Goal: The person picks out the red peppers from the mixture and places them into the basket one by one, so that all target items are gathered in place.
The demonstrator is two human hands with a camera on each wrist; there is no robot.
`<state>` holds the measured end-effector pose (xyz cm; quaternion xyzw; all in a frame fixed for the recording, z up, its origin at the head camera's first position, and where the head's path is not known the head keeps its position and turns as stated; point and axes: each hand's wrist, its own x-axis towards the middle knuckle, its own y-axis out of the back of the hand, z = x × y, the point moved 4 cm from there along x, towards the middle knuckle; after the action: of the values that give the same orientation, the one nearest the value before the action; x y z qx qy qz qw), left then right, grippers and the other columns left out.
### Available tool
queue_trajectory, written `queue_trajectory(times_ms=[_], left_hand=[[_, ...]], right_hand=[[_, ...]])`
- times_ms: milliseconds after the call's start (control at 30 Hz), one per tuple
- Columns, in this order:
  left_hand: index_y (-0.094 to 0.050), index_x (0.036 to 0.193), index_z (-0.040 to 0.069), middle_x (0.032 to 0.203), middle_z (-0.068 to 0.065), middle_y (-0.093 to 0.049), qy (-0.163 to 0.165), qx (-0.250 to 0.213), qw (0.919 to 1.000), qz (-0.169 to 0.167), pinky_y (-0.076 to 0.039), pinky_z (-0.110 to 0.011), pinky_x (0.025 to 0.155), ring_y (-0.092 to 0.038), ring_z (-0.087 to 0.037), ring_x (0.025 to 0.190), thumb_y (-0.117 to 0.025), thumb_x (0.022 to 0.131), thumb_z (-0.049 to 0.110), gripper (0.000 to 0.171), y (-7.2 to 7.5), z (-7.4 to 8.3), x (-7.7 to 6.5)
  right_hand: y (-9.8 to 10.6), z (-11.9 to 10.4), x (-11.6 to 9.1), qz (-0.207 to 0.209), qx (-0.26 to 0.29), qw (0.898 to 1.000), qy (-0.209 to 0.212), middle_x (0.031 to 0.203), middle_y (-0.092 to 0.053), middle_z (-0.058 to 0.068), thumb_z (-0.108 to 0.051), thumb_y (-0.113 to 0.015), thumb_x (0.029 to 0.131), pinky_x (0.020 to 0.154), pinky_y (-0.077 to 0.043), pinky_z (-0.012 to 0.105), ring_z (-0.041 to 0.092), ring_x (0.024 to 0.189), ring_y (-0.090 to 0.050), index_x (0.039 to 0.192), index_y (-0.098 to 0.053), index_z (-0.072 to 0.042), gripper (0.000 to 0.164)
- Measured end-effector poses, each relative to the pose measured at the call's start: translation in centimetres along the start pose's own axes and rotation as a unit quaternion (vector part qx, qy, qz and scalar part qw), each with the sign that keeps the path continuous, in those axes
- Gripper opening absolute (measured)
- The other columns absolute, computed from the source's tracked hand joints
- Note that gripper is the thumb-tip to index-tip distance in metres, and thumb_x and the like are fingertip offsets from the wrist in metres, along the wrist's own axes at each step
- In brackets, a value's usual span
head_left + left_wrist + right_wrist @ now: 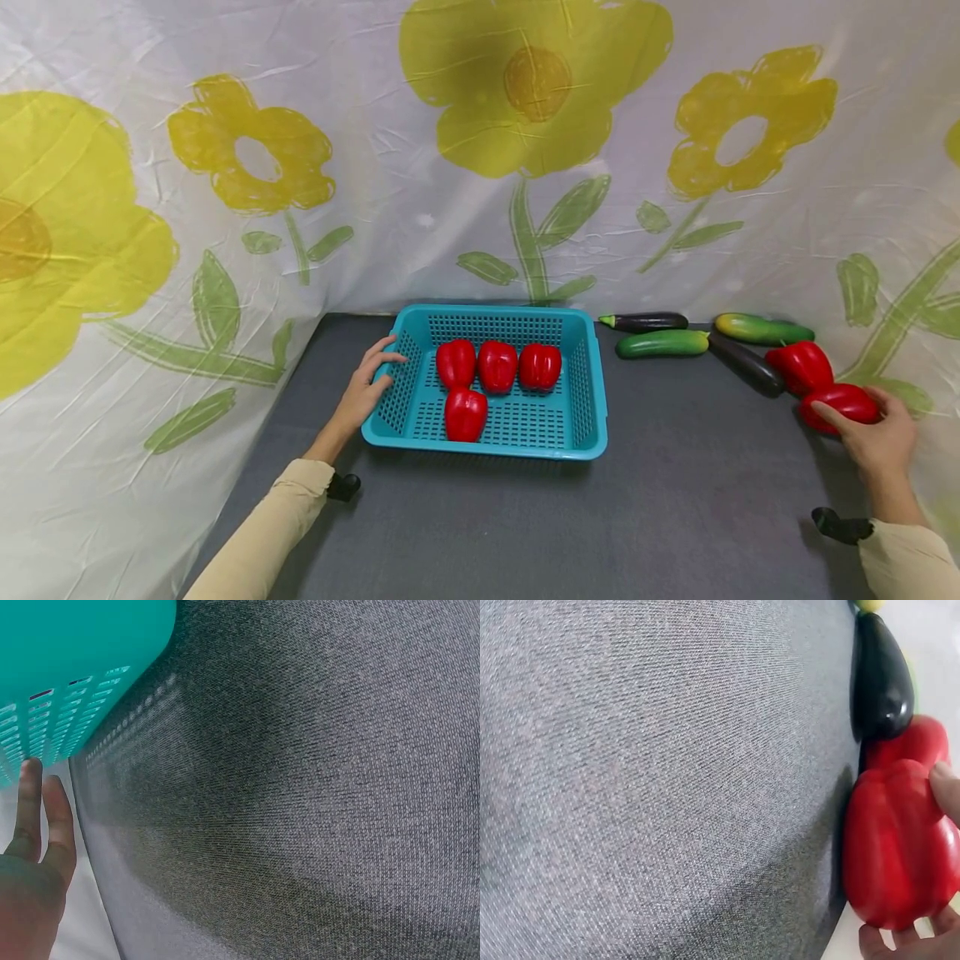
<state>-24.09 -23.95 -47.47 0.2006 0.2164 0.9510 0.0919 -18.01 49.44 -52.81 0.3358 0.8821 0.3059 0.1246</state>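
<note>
At the table's right edge my right hand grips a glossy red bell pepper. In the right wrist view the thumb lies on one side of this bell pepper and the fingertips on the other. A second red bell pepper lies right behind it, partly covered. My left hand is at the left rim of a turquoise plastic basket, its fingers spread and loosely bent over the edge. Several red bell peppers sit in the basket. In the left wrist view two fingers show beside the basket's slotted wall.
Along the back edge lie a dark eggplant and a green cucumber. Another eggplant and a yellow-green cucumber lie nearer the peppers. A flower-printed cloth hangs behind the dark grey tabletop.
</note>
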Motion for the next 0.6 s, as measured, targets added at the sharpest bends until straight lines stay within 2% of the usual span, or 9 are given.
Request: queue_trajectory(times_ms=[133,267,500,600], left_hand=[[-0.059,0.12,-0.015,0.157,-0.027,-0.029,-0.002,0.004,1.0,0.0,-0.027,-0.04,0.092,-0.021,-0.051,0.143,-0.043,0.091,-0.018,0.034,0.0,0.1,0.0],[-0.059,0.12,-0.015,0.157,-0.027,-0.029,0.002,0.002,1.0,-0.001,-0.027,-0.042,0.092,-0.021,-0.05,0.143,-0.043,0.091,-0.017,0.034,0.0,-0.4,0.0],[-0.062,0.122,-0.009,0.159,-0.022,-0.03,0.004,0.006,0.9999,0.014,-0.025,-0.047,0.096,-0.021,-0.043,0.146,-0.045,0.092,-0.016,0.036,-0.1,-3.9,0.2],[-0.063,0.122,-0.005,0.159,-0.02,-0.031,-0.004,0.009,0.9998,0.018,-0.025,-0.05,0.095,-0.022,-0.042,0.146,-0.046,0.091,-0.012,0.036,-0.1,-4.4,0.2]], right_hand=[[0.0,0.2,0.0,0.005,0.0,1.0,0.003,0.157,-0.034,0.026,-0.028,-0.073,0.092,0.111,-0.029,0.057,0.043,0.141,-0.032,0.156,-0.032,0.003,0.082],[0.0,0.3,0.0,0.004,0.004,1.0,0.004,0.156,-0.035,0.027,-0.03,-0.074,0.091,0.11,-0.03,0.059,0.044,0.141,-0.031,0.156,-0.032,0.003,0.084],[0.0,0.4,-0.3,-0.016,0.013,1.0,-0.018,0.159,-0.033,0.023,-0.029,-0.075,0.091,0.11,-0.031,0.056,0.042,0.14,-0.032,0.158,-0.031,-0.003,0.085],[-0.2,0.6,-0.4,-0.021,0.02,0.999,-0.028,0.159,-0.034,0.021,-0.031,-0.075,0.091,0.107,-0.035,0.05,0.04,0.137,-0.034,0.159,-0.031,-0.007,0.085]])
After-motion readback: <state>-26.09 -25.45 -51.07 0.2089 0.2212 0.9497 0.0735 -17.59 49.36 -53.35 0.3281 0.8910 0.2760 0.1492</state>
